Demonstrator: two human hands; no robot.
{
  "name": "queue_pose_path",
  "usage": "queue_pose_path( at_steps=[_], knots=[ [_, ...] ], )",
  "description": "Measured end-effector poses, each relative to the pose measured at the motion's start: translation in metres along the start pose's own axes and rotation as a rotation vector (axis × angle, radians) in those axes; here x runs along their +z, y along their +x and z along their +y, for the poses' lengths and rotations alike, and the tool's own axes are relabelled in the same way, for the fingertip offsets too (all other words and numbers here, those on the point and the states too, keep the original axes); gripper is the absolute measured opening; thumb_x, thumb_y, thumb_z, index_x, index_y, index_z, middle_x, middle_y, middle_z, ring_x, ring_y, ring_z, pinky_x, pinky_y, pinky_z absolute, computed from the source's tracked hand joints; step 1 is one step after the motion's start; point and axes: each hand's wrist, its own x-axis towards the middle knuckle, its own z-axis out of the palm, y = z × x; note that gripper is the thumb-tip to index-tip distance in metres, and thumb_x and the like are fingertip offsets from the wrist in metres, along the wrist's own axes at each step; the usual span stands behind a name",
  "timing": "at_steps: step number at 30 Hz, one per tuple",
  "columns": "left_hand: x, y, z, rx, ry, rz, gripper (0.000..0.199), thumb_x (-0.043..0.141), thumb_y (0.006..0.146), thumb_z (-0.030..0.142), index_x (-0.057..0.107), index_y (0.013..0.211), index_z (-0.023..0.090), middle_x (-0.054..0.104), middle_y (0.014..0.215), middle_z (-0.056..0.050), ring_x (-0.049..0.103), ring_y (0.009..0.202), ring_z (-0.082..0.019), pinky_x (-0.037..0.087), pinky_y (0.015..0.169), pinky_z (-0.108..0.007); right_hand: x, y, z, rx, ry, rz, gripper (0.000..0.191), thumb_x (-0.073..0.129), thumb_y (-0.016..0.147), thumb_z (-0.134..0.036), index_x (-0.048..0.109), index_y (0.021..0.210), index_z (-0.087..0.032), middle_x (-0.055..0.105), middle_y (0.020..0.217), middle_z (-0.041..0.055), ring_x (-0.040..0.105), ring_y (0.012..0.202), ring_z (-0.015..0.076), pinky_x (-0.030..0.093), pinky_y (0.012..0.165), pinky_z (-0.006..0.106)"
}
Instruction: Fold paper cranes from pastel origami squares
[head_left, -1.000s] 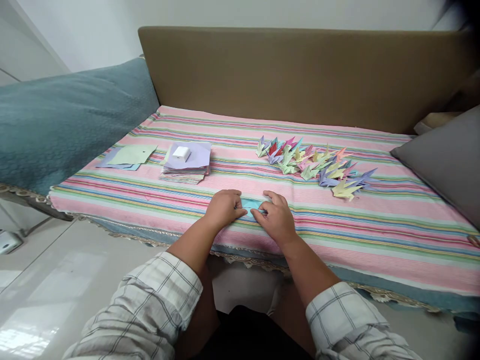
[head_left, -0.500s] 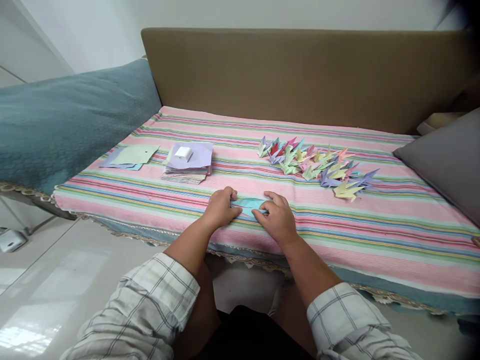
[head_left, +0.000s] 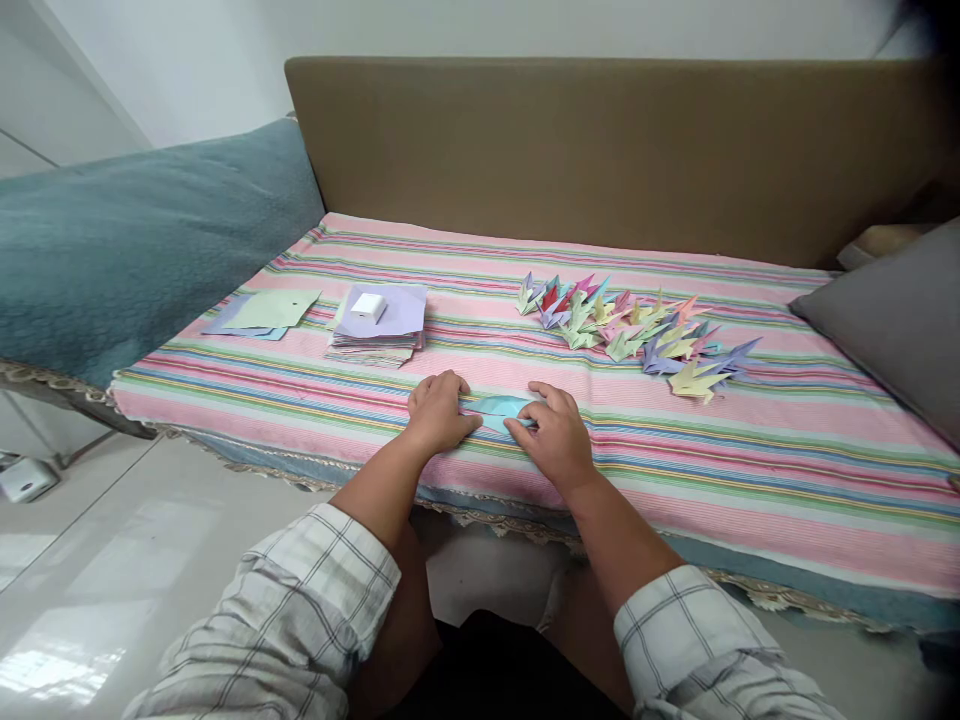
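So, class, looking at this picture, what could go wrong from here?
The blue paper lies on soft-looking striped cloth, so pressing it there could leave crooked creases.

The folded paper figures sit crowded together beyond the right hand; a careless sweep might flatten some.

The loose sheets have no block on them, unlike the stack under the white block, so a draught might shift them.

Wrinkled white sleeves, thin dark checked lines; broad folded-back cuffs; plain black garment over lap
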Motion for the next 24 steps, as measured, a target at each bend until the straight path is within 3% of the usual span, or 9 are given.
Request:
queue_pose_path(
  at_steps=[13, 16, 18, 20, 22, 24],
  knots=[
    [-0.005, 0.004, -0.011, 0.026, -0.008, -0.031, 0.029, 0.056, 0.069, 0.016, 0.051, 0.097, 0.024, 0.059, 0.111, -0.003, 0.047, 0.113, -0.027, 0.038, 0.093, -0.043, 0.002, 0.000, 0.000, 0.005, 0.009, 0.013, 0.016, 0.060, 0.078, -0.030, 0.062, 0.064, -0.021, 0.057, 0.115, 0.0106, 0.049, 0.106, 0.0268, 0.043, 0.091, 0.042],
    [-0.009, 0.003, -0.015, 0.035, -0.063, 0.053, 0.034, 0.049, 0.068, 0.006, 0.052, 0.098, 0.022, 0.060, 0.114, -0.005, 0.051, 0.111, -0.024, 0.042, 0.091, -0.040, 0.002, 0.000, 0.000, 0.009, 0.012, 0.014, 0.015, 0.061, 0.077, -0.029, 0.063, 0.065, -0.021, 0.058, 0.114, 0.0109, 0.050, 0.106, 0.0270, 0.043, 0.090, 0.042],
    [-0.011, -0.003, -0.012, 0.129, -0.133, 0.225, 0.033, 0.046, 0.072, 0.005, 0.052, 0.100, 0.020, 0.055, 0.126, -0.008, 0.050, 0.115, -0.021, 0.041, 0.096, -0.038, 0.002, 0.000, 0.001, 0.011, 0.017, 0.009, 0.016, 0.061, 0.077, -0.030, 0.063, 0.064, -0.021, 0.058, 0.115, 0.0108, 0.050, 0.106, 0.0271, 0.043, 0.091, 0.042],
    [-0.011, -0.012, -0.003, 0.357, -0.150, 0.360, 0.024, 0.045, 0.080, 0.012, 0.052, 0.102, 0.019, 0.054, 0.128, -0.008, 0.049, 0.118, -0.020, 0.036, 0.101, -0.041, 0.002, 0.000, 0.002, 0.012, 0.026, 0.001, 0.016, 0.062, 0.077, -0.031, 0.063, 0.064, -0.021, 0.057, 0.115, 0.0109, 0.049, 0.107, 0.0272, 0.043, 0.091, 0.042],
    [-0.007, -0.022, 0.009, 0.623, -0.120, 0.293, 0.018, 0.043, 0.085, 0.016, 0.055, 0.098, 0.020, 0.062, 0.116, -0.006, 0.054, 0.111, -0.018, 0.034, 0.104, -0.041, 0.003, 0.000, 0.003, 0.008, 0.034, -0.007, 0.016, 0.062, 0.077, -0.032, 0.063, 0.066, -0.021, 0.057, 0.116, 0.0117, 0.049, 0.107, 0.0275, 0.043, 0.092, 0.043],
    [0.002, -0.031, 0.020, 0.748, -0.044, 0.120, 0.023, 0.040, 0.085, 0.012, 0.056, 0.099, 0.019, 0.066, 0.107, -0.005, 0.059, 0.103, -0.017, 0.041, 0.098, -0.037, 0.002, 0.000, 0.005, 0.006, 0.048, -0.015, 0.015, 0.061, 0.078, -0.031, 0.064, 0.069, -0.020, 0.056, 0.116, 0.0126, 0.049, 0.107, 0.0276, 0.043, 0.092, 0.043]
  ],
)
